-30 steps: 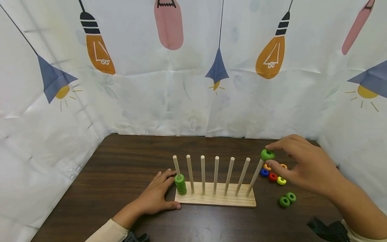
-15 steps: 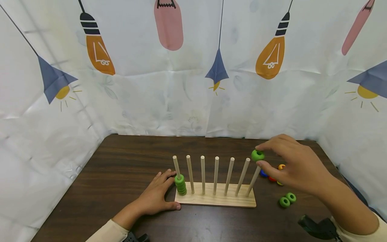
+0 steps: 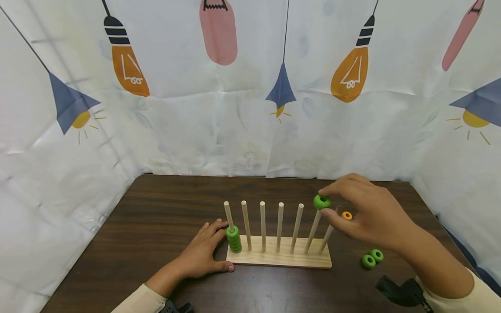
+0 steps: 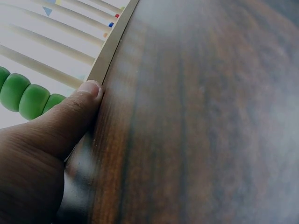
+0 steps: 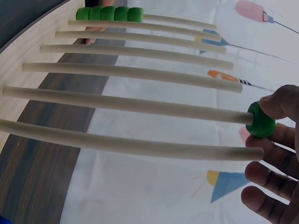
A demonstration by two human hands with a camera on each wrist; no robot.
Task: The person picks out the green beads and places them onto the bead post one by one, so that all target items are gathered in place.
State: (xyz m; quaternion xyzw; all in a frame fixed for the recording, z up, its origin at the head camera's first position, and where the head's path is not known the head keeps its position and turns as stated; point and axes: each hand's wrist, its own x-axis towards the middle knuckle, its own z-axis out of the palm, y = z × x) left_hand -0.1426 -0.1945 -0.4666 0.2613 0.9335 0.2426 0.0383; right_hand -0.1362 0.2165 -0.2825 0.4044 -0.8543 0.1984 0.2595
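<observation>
A wooden peg stand (image 3: 274,259) has several upright pegs on a flat base. Green beads (image 3: 234,241) are stacked on its leftmost peg. At the stand's left end, my left hand (image 3: 200,255) holds the base, thumb against the front edge and fingers behind; the left wrist view shows that thumb (image 4: 77,109) on the edge. My right hand (image 3: 369,215) pinches one green bead (image 3: 318,204) between thumb and forefinger. That bead sits at the tip of the second peg from the right; in the right wrist view the peg (image 5: 187,110) meets the bead's hole.
Two loose green beads (image 3: 366,264) lie right of the stand. An orange bead (image 3: 350,217) shows behind the rightmost peg (image 3: 326,239), while my right hand hides other coloured beads. A printed cloth (image 3: 250,130) hangs behind the dark wooden table (image 3: 164,204).
My right hand has carried the green bead leftward, from above the rightmost peg to the tip of the second from the right. The left hand and stand have stayed put.
</observation>
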